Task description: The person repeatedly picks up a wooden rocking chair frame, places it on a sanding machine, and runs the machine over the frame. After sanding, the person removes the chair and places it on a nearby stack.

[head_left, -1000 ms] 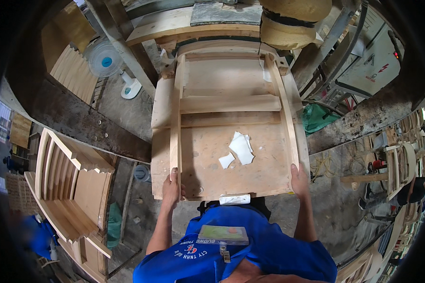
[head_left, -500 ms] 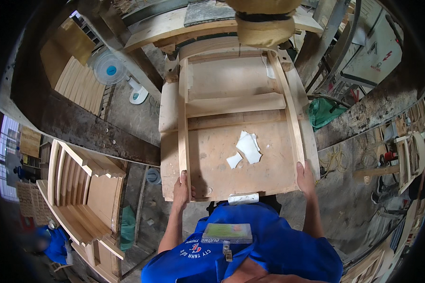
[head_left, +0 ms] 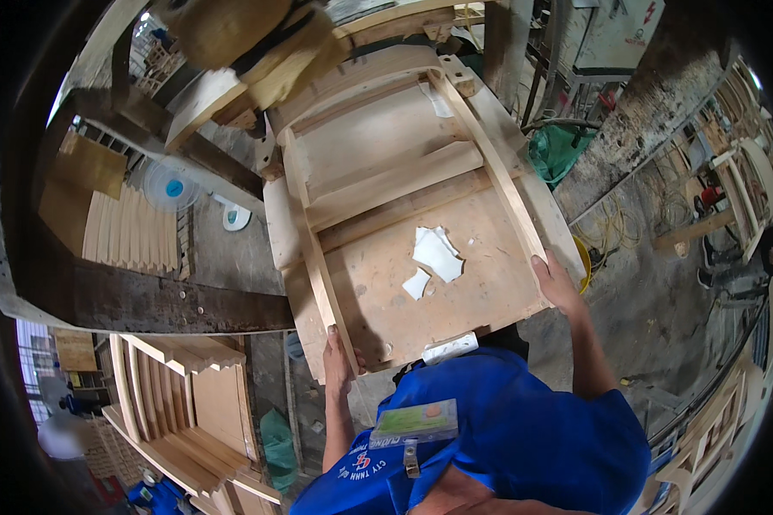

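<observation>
Because both hands are at the near ends of the frame (head_left: pixel 395 187), an uneven push could skew it, and its far end, well ahead of the fingers, could knock against the blocks (head_left: pixel 459 77) beside it. The left hand (head_left: pixel 338 360) clasps one rail, thumb on top, fingertips curling round inside; the right hand (head_left: pixel 561 286) clasps the other, thumb on top, its remaining fingers mostly hidden, so how firm that hold is I cannot tell. If weak, the rail could slip from it. White scraps (head_left: pixel 438 255) on the board (head_left: pixel 361 292), ahead of and between the fingers, could get caught under a rail if the frame slid sideways.

Compared with half a second ago, everything leans anticlockwise, the fan (head_left: pixel 173 185) included, so probably the head turned; both hands keep to the same rail ends, scraps between.
</observation>
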The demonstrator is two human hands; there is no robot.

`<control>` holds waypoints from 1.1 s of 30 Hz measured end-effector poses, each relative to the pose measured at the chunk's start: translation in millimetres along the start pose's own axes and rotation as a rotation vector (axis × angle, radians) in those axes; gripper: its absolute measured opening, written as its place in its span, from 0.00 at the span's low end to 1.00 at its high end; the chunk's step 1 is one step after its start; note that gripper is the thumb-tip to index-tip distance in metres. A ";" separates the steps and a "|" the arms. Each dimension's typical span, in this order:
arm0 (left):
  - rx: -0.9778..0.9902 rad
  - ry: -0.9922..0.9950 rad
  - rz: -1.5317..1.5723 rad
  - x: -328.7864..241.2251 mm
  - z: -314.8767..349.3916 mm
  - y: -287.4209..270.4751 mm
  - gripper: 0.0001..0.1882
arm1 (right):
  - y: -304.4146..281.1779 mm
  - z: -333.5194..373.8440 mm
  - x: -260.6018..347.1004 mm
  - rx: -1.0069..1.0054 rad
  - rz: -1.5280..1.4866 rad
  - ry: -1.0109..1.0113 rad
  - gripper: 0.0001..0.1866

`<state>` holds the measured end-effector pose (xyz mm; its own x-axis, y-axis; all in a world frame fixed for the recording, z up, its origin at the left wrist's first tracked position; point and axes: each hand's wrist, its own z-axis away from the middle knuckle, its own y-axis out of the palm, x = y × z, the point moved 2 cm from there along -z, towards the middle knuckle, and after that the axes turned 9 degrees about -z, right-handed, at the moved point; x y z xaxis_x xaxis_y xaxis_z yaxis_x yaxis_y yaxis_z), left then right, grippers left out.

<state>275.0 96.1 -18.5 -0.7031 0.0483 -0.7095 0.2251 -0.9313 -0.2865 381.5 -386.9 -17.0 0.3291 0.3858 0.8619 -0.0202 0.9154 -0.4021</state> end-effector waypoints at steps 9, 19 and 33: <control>0.026 0.001 -0.012 4.9 -4.9 -2.9 0.42 | -11.2 -7.1 -15.6 0.329 -0.676 0.377 0.30; 0.046 -0.027 -0.040 4.3 -1.9 -7.4 0.43 | -7.5 -10.8 -29.8 0.393 -0.943 0.332 0.26; 0.403 -0.216 0.538 9.5 -23.9 -10.0 0.37 | -4.2 -4.8 -24.4 0.356 -1.030 0.357 0.24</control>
<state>282.2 114.6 -37.8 -0.6921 -0.4903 -0.5297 0.3410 -0.8689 0.3589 378.0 -400.7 -37.9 0.5921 -0.5679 0.5718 0.1667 0.7805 0.6025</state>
